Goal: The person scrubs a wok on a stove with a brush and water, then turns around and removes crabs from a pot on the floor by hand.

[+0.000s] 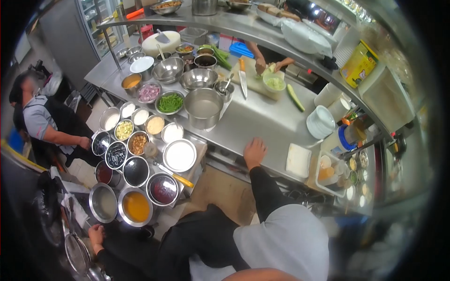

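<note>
R hand (255, 151) palm-down on the steel table (276, 121), fingers spread, nothing gripped as far as visible. L hand (96, 235) low on the L side, fingers curled, btwn the pale-liquid bowl (92, 201) and the strainer (76, 250); too small to see what's under the fingers, so can't tell if it grips anything.

Location: table is under the R hand, in contact. White slab (298, 160) lies on it to the R, near but apart. Steel pot (204, 110) up-L, also apart. Tray (319, 182) w/ small tubs farther R. L hand side: orange liquid (136, 207) in a bowl next to the pale one.

Doing it well, my judgement: R palm flat, wt even, since smooth steel may be slippery if wet; fingertips off the slab. L wrist and sleeve best kept clear of bowl rims, as an open bowl would prob. spill easily if bumped.

Bkgd: co-worker's hands (260, 67) over the cutting board (255, 83), by a bowl of green shreds (274, 83); knife (243, 79) lies nearby, cucumber (295, 97) to the R. Another person (42, 114) stands far L.
</note>
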Motion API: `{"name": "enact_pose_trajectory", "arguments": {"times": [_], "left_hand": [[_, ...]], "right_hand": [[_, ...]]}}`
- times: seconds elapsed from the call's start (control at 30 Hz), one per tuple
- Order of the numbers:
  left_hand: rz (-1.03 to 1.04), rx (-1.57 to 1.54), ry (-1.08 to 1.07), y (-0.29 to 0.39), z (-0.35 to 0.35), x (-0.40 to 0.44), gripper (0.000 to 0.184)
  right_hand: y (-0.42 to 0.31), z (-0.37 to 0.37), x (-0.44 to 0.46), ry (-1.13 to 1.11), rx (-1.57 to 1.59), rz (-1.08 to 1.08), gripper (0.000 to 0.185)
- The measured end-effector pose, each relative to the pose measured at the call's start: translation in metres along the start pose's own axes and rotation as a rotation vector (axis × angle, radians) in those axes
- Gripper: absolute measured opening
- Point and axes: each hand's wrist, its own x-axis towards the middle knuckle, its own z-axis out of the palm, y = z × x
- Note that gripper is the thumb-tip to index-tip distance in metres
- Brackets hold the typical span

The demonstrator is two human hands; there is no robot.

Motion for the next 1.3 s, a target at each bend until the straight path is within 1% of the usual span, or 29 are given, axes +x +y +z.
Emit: {"name": "enact_pose_trajectory", "arguments": {"times": [0.07,0.13,0.27,0.4,0.53,0.67,0.73,0.93,1.07,1.23,1.3], "left_hand": [[0.002,-0.025,-0.037,0.001,0.000,0.002,0.029],[0.033,0.037,-0.002,0.000,0.000,0.001,0.025],[0.041,0.068,0.005,0.001,-0.002,0.000,0.025],[0.015,0.013,-0.016,0.006,0.001,-0.004,0.023],[0.027,-0.008,0.006,-0.006,0.001,0.005,0.021],[0.018,-0.018,-0.038,0.004,0.002,-0.001,0.023],[-0.001,0.012,-0.001,0.007,0.003,-0.004,0.021],[0.012,0.014,-0.015,0.023,0.008,-0.016,0.015],[0.020,0.017,-0.004,0.017,0.008,-0.011,0.016],[0.024,0.122,-0.001,0.023,0.006,-0.013,0.021],[0.025,0.096,0.006,0.014,0.006,-0.007,0.022]], "right_hand": [[-0.002,-0.002,0.002,0.044,-0.010,0.013,0.042],[-0.004,-0.008,0.002,0.027,-0.012,0.016,0.042],[-0.006,-0.008,0.003,0.014,-0.013,0.026,0.043],[-0.003,-0.005,0.002,0.039,0.006,0.008,0.044],[-0.003,-0.009,-0.002,-0.012,0.013,0.010,0.043],[-0.006,-0.010,0.003,0.003,-0.006,0.018,0.042],[-0.006,-0.010,0.002,-0.007,0.000,0.023,0.042],[-0.007,-0.015,0.004,-0.030,0.020,0.025,0.045],[-0.006,-0.013,0.003,-0.008,0.023,0.015,0.045],[-0.005,-0.011,0.003,-0.027,0.025,0.023,0.045],[-0.006,-0.011,0.003,-0.017,0.019,0.016,0.046]]}}
